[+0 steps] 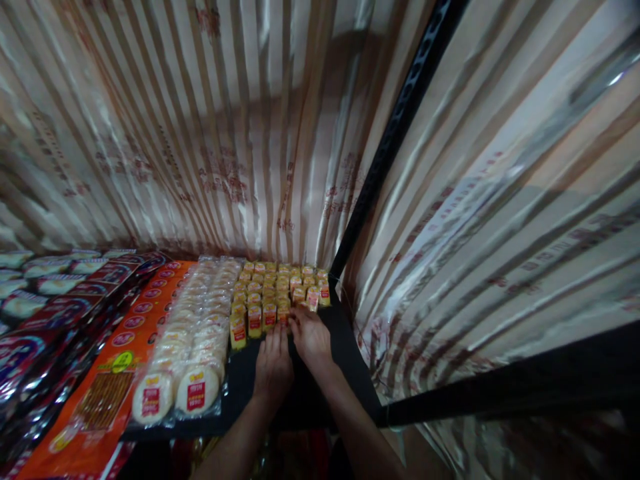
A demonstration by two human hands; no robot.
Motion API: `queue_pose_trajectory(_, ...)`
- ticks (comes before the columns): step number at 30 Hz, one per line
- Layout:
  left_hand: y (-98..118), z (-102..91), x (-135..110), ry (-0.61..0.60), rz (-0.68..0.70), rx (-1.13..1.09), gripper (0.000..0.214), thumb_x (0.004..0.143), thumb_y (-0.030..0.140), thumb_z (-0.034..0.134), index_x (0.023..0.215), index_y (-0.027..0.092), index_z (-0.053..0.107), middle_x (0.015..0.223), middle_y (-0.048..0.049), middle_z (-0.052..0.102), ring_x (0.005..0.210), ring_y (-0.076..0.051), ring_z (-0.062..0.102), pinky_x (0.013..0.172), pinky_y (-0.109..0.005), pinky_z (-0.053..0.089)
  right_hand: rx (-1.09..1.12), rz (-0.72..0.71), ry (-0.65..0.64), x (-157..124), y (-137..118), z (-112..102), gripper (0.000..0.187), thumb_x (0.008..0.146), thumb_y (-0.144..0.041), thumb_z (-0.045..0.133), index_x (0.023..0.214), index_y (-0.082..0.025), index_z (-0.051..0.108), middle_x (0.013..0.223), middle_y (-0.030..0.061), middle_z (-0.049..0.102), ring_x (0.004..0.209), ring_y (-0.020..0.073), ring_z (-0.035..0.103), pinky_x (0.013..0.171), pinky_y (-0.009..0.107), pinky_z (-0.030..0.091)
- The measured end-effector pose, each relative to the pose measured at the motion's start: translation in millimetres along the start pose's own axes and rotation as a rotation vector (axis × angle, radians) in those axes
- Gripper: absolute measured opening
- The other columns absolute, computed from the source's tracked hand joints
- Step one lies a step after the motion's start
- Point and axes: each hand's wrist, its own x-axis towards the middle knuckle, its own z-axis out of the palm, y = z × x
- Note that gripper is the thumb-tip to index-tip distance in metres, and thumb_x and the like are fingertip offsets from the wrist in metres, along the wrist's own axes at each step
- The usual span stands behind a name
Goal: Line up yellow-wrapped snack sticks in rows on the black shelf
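Observation:
Small yellow snack packs (255,321) with red labels stand upright in several rows at the back right of a black shelf (245,393). My left hand (274,363) lies low in front of the rows, its fingers stretched forward to the base of the front packs. Beside it, my right hand (311,337) reaches over the front row, fingers bent around one snack pack (283,311) and touching it. The right fingertips partly cover that pack and its neighbours.
Left of the yellow packs lie two columns of round wrapped crackers (197,390). Farther left are orange snack bags (115,373) and dark red packages (65,313). A black metal post (390,137) rises at the corner, and striped plastic sheeting (280,133) hangs behind.

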Motion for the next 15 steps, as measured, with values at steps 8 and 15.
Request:
queue_pose_trajectory(8, 1.4, -3.4, 1.4, -0.004, -0.006, 0.003, 0.049, 0.076, 0.008, 0.037, 0.124, 0.006, 0.049, 0.124, -0.0173, 0.054, 0.113, -0.027, 0.049, 0.089, -0.039, 0.043, 0.103, -0.07, 0.053, -9.8, 6.6, 11.6, 0.029, 0.086, -0.017, 0.042, 0.105, -0.018, 0.063, 0.108, 0.0082, 0.064, 0.107, 0.0191, 0.054, 0.095, 0.029, 0.042)
queue_pose_trajectory(15, 3.3, -10.9, 3.1, -0.038, -0.017, -0.016, 0.056, 0.07, 0.005, 0.039, 0.125, 0.005, 0.047, 0.124, -0.0175, 0.053, 0.115, -0.027, 0.048, 0.092, -0.04, 0.043, 0.136, 0.179, 0.209, -26.2, 33.2, 16.1, 0.031, 0.084, -0.024, 0.044, 0.113, -0.014, 0.052, 0.107, 0.013, 0.058, 0.094, 0.0218, 0.058, 0.081, 0.034, 0.049)
